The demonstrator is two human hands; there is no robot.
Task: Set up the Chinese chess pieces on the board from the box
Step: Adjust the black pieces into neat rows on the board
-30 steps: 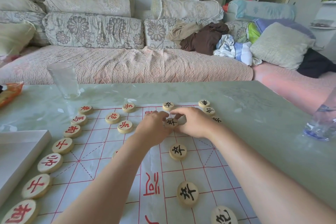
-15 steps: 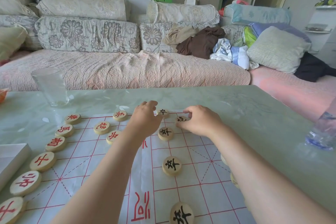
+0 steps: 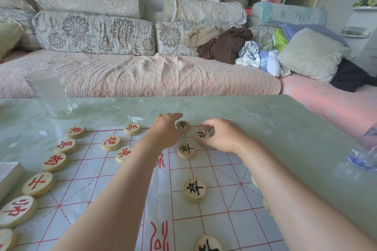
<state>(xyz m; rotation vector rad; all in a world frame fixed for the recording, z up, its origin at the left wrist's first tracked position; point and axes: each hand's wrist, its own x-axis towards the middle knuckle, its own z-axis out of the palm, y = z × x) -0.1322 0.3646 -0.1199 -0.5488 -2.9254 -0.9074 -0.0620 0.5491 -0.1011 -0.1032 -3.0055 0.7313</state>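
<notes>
The white paper board (image 3: 216, 171) with red lines lies on the table. Red-lettered wooden discs run down its left side, among them one (image 3: 38, 183) near the box. Black-lettered discs stand along the middle: a far pawn (image 3: 183, 125), a second pawn (image 3: 186, 150) and a third (image 3: 194, 189). My left hand (image 3: 165, 128) reaches to the far edge with straight fingers, its side against the far pawn. My right hand (image 3: 223, 135) pinches a black cannon disc (image 3: 202, 135) on the board. My right forearm partly hides some discs at the right edge.
A white box (image 3: 9, 177) sits at the left edge of the table. An empty glass (image 3: 51, 93) stands at the far left and a plastic bottle (image 3: 363, 149) at the right edge. A sofa with cushions and clothes runs behind the table.
Both hands left the black pawn they held together. My left hand moved forward to the far pawn; my right hand shifted right and took hold of the cannon disc.
</notes>
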